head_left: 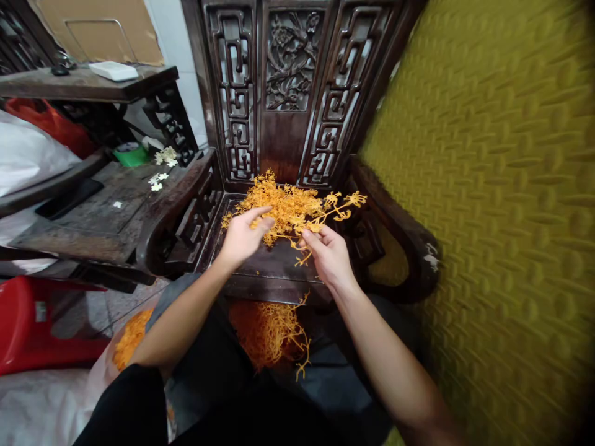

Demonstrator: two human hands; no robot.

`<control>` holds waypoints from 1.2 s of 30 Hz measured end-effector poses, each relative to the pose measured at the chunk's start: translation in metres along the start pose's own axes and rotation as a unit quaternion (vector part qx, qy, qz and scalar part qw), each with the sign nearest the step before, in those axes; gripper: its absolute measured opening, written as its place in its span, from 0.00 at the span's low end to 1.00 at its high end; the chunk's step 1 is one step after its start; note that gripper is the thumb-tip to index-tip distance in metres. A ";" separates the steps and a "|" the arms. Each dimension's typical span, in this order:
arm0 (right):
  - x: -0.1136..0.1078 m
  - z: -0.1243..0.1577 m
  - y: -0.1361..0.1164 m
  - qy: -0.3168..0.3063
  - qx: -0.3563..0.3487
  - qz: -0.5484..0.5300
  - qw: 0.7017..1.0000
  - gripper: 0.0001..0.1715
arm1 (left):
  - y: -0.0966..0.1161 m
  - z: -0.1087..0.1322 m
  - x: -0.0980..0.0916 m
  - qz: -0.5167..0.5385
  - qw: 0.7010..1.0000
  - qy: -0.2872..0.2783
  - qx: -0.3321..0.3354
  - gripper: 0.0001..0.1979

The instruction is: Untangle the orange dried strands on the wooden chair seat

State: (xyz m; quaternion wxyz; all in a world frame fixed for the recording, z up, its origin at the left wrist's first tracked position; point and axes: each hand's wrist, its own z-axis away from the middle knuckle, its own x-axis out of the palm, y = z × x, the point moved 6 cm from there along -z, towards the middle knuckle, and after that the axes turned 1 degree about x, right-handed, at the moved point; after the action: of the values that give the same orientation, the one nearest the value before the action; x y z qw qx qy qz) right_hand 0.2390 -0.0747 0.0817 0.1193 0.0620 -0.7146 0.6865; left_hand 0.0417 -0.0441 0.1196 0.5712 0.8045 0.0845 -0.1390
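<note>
A heap of orange plastic-looking flower sprays (283, 201) lies on the seat of a dark carved wooden chair (288, 263). My right hand (329, 253) pinches an orange branched stem (325, 217) between thumb and fingers, at the heap's right front. Its tips fork out to the right, and a thin twig hangs below the fingers. At the heap's left front is my left hand (246, 234), its fingers stretched out and apart at the edge of the sprays. Nothing shows in its grasp.
Below the seat, bare orange stems (274, 331) fill a container between my legs. A bag of orange pieces (132, 337) stands at left, near a red stool (28, 322). Green tape (131, 155) lies on the left wooden seat. A yellow textured padded surface (502, 186) rises at right.
</note>
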 end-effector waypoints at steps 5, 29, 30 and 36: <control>0.019 0.008 0.008 -0.057 0.007 0.033 0.998 0.18 | 0.015 0.012 0.032 -0.137 0.985 -0.075 0.073 0.28; 0.000 0.004 -0.005 -0.074 0.050 -0.084 0.993 0.20 | -0.010 -0.012 0.003 0.290 0.952 -0.017 -0.102 0.21; 0.003 0.005 -0.005 -0.085 0.046 -0.077 0.992 0.19 | -0.005 -0.008 0.008 0.297 0.949 -0.036 -0.103 0.22; 0.014 0.013 -0.002 -0.117 0.004 0.049 0.992 0.18 | -0.002 -0.001 0.015 0.193 0.972 -0.070 -0.113 0.25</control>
State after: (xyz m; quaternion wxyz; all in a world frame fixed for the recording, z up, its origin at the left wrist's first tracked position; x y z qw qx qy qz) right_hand 0.2253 -0.0872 0.0870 0.0008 0.1077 -0.7230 0.6824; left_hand 0.0556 -0.0427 0.1137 0.6791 0.7241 -0.0973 -0.0715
